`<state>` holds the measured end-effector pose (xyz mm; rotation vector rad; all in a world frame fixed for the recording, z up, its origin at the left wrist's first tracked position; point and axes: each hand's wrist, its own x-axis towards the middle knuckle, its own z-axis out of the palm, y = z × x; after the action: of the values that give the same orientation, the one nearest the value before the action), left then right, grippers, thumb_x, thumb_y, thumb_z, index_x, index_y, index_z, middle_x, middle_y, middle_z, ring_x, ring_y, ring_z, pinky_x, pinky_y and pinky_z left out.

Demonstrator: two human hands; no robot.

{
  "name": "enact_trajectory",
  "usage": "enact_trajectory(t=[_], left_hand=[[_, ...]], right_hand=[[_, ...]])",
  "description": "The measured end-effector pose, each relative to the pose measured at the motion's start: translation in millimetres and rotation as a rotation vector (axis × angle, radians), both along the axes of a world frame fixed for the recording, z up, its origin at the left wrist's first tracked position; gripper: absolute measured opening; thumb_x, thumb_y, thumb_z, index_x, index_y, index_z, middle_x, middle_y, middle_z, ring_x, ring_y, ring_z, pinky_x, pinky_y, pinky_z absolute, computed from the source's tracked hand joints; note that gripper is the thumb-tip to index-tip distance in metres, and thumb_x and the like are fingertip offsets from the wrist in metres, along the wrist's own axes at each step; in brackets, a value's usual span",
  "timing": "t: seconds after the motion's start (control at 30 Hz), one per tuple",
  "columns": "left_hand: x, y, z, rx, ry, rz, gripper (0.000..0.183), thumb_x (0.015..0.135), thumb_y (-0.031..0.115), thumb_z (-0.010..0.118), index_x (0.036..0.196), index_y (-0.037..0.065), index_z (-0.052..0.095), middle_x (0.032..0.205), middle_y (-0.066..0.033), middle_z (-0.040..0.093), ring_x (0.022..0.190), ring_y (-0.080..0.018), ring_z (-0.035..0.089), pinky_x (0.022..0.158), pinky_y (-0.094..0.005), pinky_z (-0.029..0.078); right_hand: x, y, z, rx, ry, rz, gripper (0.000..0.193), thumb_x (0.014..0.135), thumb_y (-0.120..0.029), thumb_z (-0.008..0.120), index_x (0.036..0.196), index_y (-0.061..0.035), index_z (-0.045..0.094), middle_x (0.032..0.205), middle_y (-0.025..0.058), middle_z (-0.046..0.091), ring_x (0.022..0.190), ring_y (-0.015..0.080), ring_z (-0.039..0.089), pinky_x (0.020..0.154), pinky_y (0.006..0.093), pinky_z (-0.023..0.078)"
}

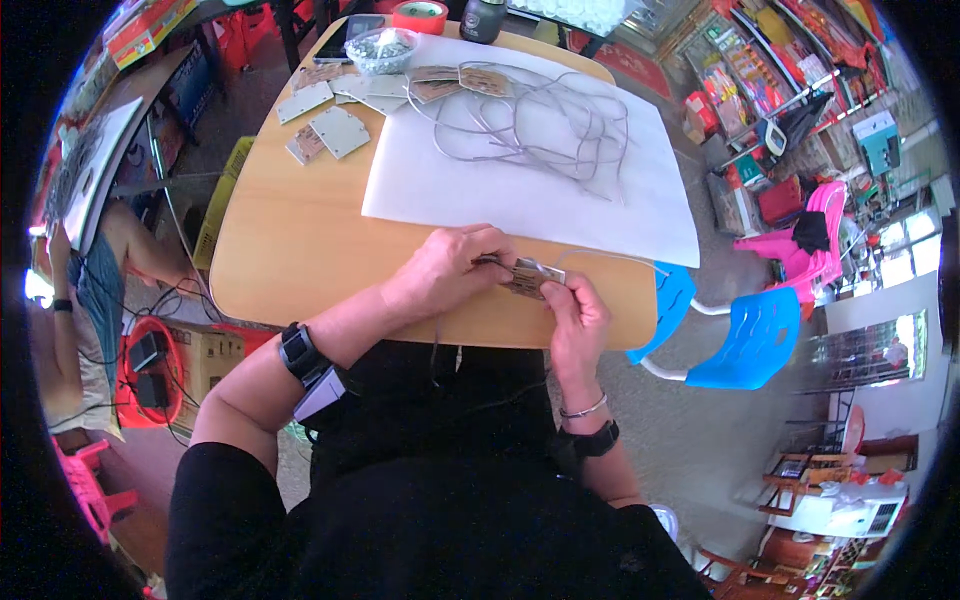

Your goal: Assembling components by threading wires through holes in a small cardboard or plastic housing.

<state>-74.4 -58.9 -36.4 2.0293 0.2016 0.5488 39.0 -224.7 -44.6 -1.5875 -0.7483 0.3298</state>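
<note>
Over the table's near edge, my right hand [577, 318] pinches a small flat rectangular board [527, 280] with brown patterning and a pale edge. My left hand [450, 268] is closed at the board's left end, its fingers around a thin dark strand or tool that I cannot make out. A thin grey cord [610, 254] runs right from the board across the white sheet's near edge. More of this cord [515, 140] lies in loose loops on the white sheet [430, 195]. Similar small boards [340, 132] lie scattered at the table's far left.
A clear bowl of small shiny pieces [382, 50], a phone [340, 42], a roll of red tape [419, 16] and a dark jar [483, 18] stand along the far side. Blue chairs [745, 340] flank the table's right. Another person [85, 300] sits at left.
</note>
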Motion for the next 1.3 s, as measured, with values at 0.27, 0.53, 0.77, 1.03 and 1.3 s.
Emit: enact_trajectory(t=[0.27,0.53,0.77,1.03,1.3], left_hand=[[-1.5,-5.2,-1.2,0.045,-0.172,-0.13,0.015,0.079,0.005,0.063,0.093,0.004,0.06,0.092,-0.0106,0.056,0.084,-0.0302,0.06,0.074,-0.0362,0.049],[-3.9,-3.7,10.6,0.093,-0.02,-0.338,0.015,0.08,0.009,0.064,0.093,0.003,0.059,0.095,-0.0118,0.055,0.09,-0.0314,0.057,0.079,-0.0393,0.047],[-4.2,-1.1,7.5,0.082,-0.056,-0.223,0.014,0.081,0.01,0.063,0.093,0.005,0.061,0.085,-0.0109,0.059,0.085,-0.0317,0.06,0.075,-0.0389,0.048],[-2.4,3.5,2.1,-0.079,0.029,-0.211,0.022,0.077,0.011,0.07,0.094,0.001,0.059,0.084,-0.0123,0.062,0.078,-0.0238,0.062,0.07,-0.0342,0.049],[0.2,2.3,3.5,-0.051,0.099,-0.216,0.023,0.076,0.012,0.071,0.093,0.002,0.06,0.08,-0.0099,0.062,0.073,-0.0209,0.061,0.067,-0.0331,0.048]], right_hand=[[20.2,10.4,32.5,0.059,0.614,0.136,0.027,0.093,-0.022,0.052,0.098,0.0029,0.061,0.087,0.0074,0.063,0.075,0.0117,0.056,0.071,0.0232,0.045],[72.4,14.2,83.5,0.096,0.279,0.203,0.02,0.092,-0.019,0.054,0.096,-0.0008,0.061,0.086,0.0056,0.061,0.07,0.0085,0.051,0.064,0.0224,0.042],[102.3,8.1,142.4,0.422,0.203,0.178,0.025,0.093,-0.019,0.053,0.105,0.0018,0.058,0.093,0.0081,0.06,0.086,0.0194,0.058,0.079,0.0343,0.049],[96.1,2.7,159.4,0.341,0.125,0.369,0.03,0.091,-0.008,0.053,0.12,0.0031,0.052,0.085,0.002,0.058,0.061,0.0029,0.046,0.053,0.0156,0.039],[54.1,15.1,79.7,-0.4,-0.177,0.457,0.012,0.083,-0.005,0.062,0.092,-0.0012,0.068,0.076,-0.001,0.058,0.065,0.0035,0.047,0.06,0.0182,0.038]])
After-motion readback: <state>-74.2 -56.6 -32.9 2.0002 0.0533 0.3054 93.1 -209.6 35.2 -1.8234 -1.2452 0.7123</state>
